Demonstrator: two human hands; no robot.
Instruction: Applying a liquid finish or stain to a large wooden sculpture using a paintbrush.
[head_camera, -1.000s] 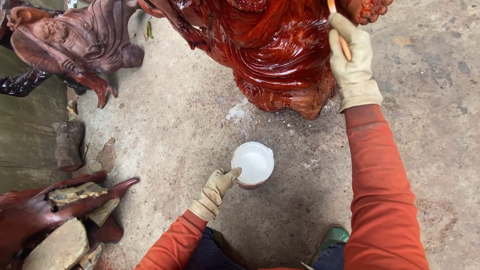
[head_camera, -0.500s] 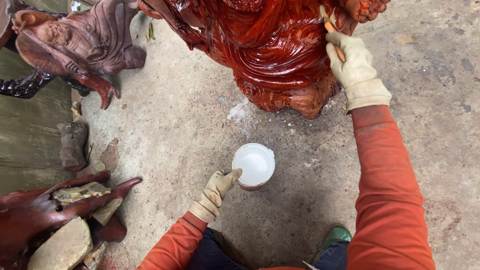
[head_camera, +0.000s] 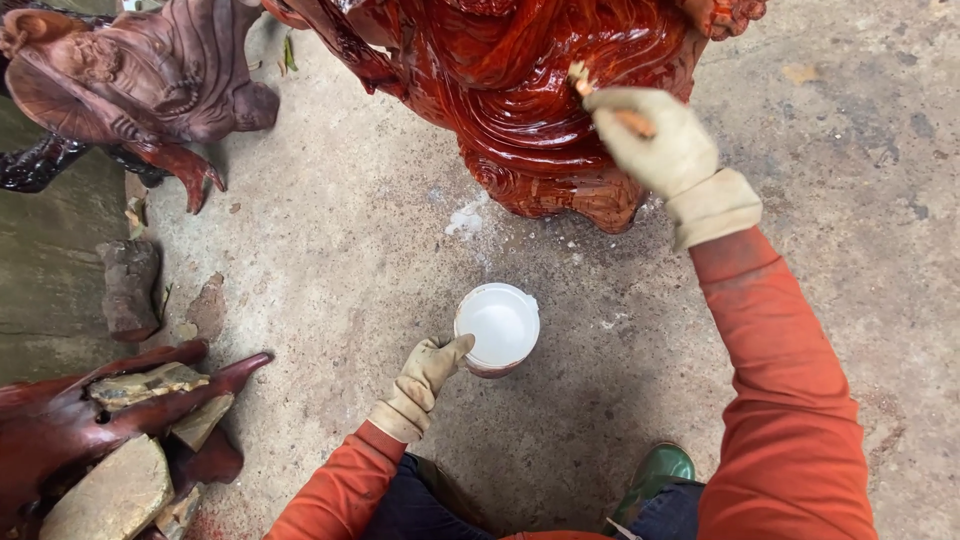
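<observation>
Our right hand (head_camera: 655, 140), gloved, is raised with the arm stretched forward, its fingers closed around a brush (head_camera: 610, 105). The brush's wooden handle crosses the back of the glove and its tip touches the glossy red carving (head_camera: 520, 90) that stands on the concrete floor (head_camera: 330, 260). The wrist bends slightly inward, the orange sleeve (head_camera: 780, 380) running back toward us.

Our left hand (head_camera: 425, 372), also gloved, reaches low and close to our body. Its thumb and fingertips rest against the side of a white cup (head_camera: 497, 328) holding pale liquid; the hand looks loosely curled on the rim, though we cannot tell how firmly it grips. The cup sits on the floor just in front of the carving's base, between our two arms.

To the left stands a darker carving (head_camera: 120, 80), and a reddish root with stones (head_camera: 110, 440) lies near the lower left corner. A green boot (head_camera: 655, 470) shows below.
</observation>
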